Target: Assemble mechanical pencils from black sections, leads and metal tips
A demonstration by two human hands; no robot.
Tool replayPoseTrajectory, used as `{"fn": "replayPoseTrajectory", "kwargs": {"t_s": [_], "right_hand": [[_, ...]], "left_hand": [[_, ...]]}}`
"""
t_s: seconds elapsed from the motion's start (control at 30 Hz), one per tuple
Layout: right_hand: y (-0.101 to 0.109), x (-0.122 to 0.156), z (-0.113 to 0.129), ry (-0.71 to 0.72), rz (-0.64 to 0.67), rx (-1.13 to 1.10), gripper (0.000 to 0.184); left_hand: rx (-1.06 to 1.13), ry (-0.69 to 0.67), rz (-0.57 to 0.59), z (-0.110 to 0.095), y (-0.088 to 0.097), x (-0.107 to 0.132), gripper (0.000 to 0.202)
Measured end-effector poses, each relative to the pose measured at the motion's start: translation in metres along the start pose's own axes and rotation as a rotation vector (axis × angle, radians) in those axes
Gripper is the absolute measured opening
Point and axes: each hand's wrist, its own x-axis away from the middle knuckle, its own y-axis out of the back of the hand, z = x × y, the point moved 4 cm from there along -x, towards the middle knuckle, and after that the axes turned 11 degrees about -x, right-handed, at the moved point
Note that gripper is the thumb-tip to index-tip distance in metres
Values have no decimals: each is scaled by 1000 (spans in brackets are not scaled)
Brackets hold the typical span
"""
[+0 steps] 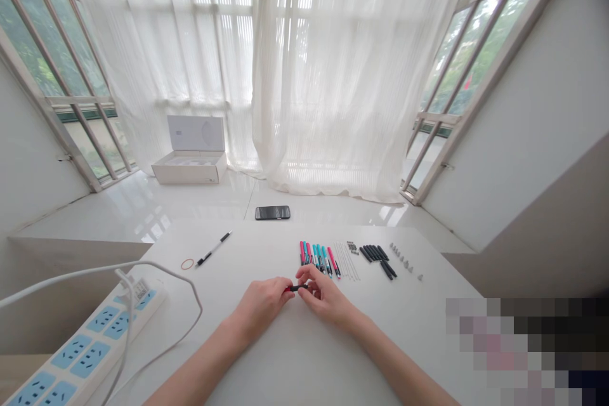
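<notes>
Fingertip work on a short black pen barrel with a red end (295,288), held just above the desk (266,235) between the left hand (259,311) and the right hand (326,297). The two hands meet at the barrel, which sits directly between them. The left fingers (284,286) are pressed together and appear to pinch the red end, while the right fingers (307,276) curl over and pinch the black length; the exact finger contact is too small to tell. The step in hand appears to be close handling of this single piece, and so small a part calls for a steady two-handed pinch. Just ahead of the right fingers lies a row of teal and pink pens (318,259). Farther right are thin metal rods (346,260), a cluster of small dark parts (352,247), black pen barrels (375,255) and small metal tips (404,260). Ahead and left of the left fingers lie a black and silver pen (213,248) and a rubber band (187,264), with a white power strip (90,342) and its cable (162,266) farther left.
</notes>
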Motion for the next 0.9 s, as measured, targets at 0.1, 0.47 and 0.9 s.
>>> {"fn": "replayPoseTrajectory", "kwargs": {"t_s": [0.1,0.47,0.9], "right_hand": [[0,0,-1,-30,7,-28,26],[4,-4,2,-47,-29,-9,10],[2,-6,-1,-90,33,-95,16]], "left_hand": [[1,1,-10,-1,2,0,21],[4,-17,-24,-3,6,-1,25],[-34,13,0,-3,7,0,14]]}}
